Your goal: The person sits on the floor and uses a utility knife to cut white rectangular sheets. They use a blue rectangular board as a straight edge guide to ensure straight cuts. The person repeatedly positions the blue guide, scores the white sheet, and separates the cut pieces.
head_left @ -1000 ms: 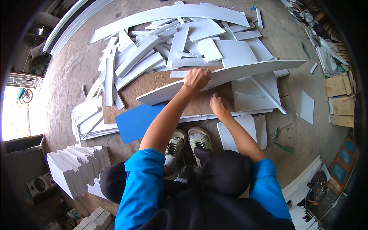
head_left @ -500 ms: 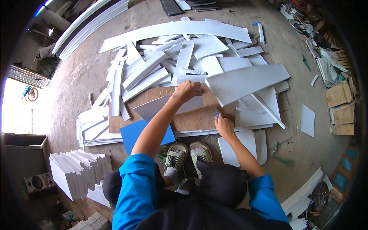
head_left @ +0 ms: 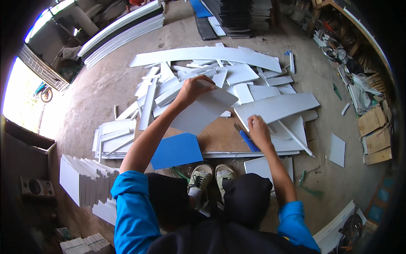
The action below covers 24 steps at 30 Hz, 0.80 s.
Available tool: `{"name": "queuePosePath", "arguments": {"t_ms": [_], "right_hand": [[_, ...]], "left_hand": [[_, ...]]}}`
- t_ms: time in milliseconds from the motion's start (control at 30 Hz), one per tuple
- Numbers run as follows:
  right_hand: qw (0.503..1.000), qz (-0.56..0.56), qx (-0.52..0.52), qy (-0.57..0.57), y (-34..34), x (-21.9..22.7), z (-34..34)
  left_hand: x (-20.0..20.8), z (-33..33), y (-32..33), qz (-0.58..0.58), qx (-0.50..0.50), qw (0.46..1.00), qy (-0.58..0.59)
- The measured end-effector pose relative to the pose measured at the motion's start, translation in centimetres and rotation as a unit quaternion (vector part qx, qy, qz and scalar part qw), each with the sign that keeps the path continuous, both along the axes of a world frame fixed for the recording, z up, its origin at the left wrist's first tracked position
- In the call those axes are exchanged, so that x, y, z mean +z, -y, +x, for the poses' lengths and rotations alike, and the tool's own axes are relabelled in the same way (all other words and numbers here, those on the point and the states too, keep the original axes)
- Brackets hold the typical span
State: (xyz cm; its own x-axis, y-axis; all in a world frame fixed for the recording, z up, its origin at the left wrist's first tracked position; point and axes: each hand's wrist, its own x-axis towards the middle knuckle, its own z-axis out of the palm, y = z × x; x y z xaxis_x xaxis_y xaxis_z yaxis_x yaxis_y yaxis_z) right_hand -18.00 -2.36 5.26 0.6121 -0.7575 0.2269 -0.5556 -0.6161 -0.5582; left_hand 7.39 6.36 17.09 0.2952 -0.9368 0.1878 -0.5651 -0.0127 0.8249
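My left hand grips the top edge of a flat white board, raised and tilted above a brown wooden board. My right hand is closed, fingers curled in, with nothing visible in it. Just left of that hand, a blue utility knife lies on the wooden board, its blade pointing away from me. A blue sheet lies at the near left of the wooden board. Close to my right hand, a broad white panel rests on the pile.
Beyond the wooden board spreads a pile of white offcuts, with a long white strip across its far side. White boards stand stacked at my left. My shoes are at the near edge. Cardboard lies far right.
My left hand has lifted the white board off the wooden board and tilted it. My right hand has let go of the utility knife, which now lies on the wood. The view has shifted.
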Motion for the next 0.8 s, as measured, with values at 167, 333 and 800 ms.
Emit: {"name": "queuePosePath", "arguments": {"t_ms": [167,333,800], "right_hand": [[0.956,0.035,0.156,0.247,-1.2,12.0,4.5],[0.948,0.025,0.283,0.146,-4.5,15.8,8.1],[0.846,0.339,0.011,0.412,-0.2,9.8,6.3]], "left_hand": [[3.2,-0.2,-3.6,-0.055,0.015,0.998,-0.027],[4.1,-1.1,-7.6,-0.115,0.065,0.99,-0.048],[-1.6,5.6,-15.6,0.029,0.105,0.994,0.022]]}}
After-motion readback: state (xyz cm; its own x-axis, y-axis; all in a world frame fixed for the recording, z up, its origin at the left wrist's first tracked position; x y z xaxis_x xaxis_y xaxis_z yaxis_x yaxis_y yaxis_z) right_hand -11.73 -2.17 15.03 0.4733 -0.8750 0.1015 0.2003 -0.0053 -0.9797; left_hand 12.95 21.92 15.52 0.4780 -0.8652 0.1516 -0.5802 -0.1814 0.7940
